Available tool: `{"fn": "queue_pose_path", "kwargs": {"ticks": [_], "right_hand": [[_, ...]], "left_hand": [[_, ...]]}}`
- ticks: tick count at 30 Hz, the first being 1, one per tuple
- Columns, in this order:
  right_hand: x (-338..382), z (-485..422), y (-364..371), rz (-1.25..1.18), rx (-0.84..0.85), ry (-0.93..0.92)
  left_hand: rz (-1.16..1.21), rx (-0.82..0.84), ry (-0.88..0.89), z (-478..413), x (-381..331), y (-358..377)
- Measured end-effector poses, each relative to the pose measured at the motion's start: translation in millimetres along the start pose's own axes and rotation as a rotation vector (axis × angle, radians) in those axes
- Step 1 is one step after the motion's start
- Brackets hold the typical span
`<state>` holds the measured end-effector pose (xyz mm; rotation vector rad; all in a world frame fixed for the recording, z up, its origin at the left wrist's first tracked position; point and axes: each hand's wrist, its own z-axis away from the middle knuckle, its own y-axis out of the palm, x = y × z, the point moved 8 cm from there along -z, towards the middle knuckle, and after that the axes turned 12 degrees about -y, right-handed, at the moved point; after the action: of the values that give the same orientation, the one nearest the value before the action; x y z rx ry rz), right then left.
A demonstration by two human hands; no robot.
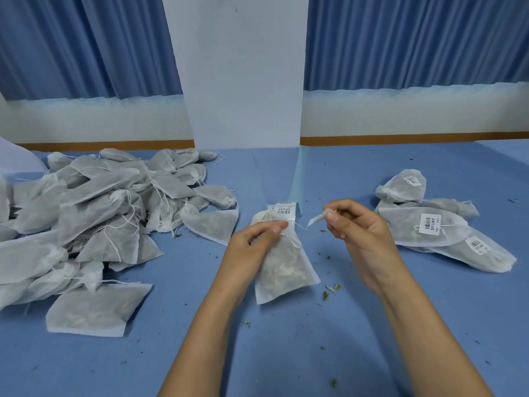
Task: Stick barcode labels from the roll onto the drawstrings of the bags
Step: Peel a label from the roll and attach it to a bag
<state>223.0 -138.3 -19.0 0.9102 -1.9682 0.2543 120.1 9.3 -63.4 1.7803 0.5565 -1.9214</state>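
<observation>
Blue cloth covers the table [286, 353], dotted with green leaf crumbs [332, 289] near the lower middle of the frame. Two bare forearms rise from the bottom edge, cut off below the elbow.

At centre, the left hand [252, 245] holds a white mesh bag [286, 270] by its gathered neck, its grip clamped there with fingers curled over the top. The bag's lower end rests on the table, and its filling shows only as a grey blur. A thin drawstring [293, 241] loops out from under the fingers and trails toward the right hand [357, 227]. That hand's grip is together on a small label [316, 218], pinched between thumb and forefinger just beside the string; its print faces away and cannot be read.

Just behind the bag lies the end of a pale strip of backing paper [299, 181], carrying one barcode sticker [283, 210]. Where the strip comes from is hard to make out.

Left of centre spreads a heap of bags [100, 213], cut off by the frame edge. At right lie a few labelled bags [429, 224]. Beyond stand a white pillar [243, 81] and blue curtains [86, 44].
</observation>
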Motion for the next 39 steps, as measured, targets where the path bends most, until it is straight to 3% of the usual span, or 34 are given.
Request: {"fn": "queue_pose_path", "kwargs": {"ticks": [6,10,18,29,39], "right_hand": [[-2,4,18,-0.042,0.125,-0.010],[-4,6,21,-0.036,0.132,0.004],[-5,4,8,0.083,-0.025,-0.009],[-10,8,15,-0.006,0.007,0.029],[-15,13,32,0.091,0.097,0.060]], "left_hand": [[0.032,-0.148,-0.002,-4,6,-12],[0.023,-0.106,-0.013,-5,6,-11],[0.016,-0.082,-0.002,-4,3,-5],[0.001,0.058,0.022,2,0,6],[-0.044,0.193,0.083,7,-4,18]]}}
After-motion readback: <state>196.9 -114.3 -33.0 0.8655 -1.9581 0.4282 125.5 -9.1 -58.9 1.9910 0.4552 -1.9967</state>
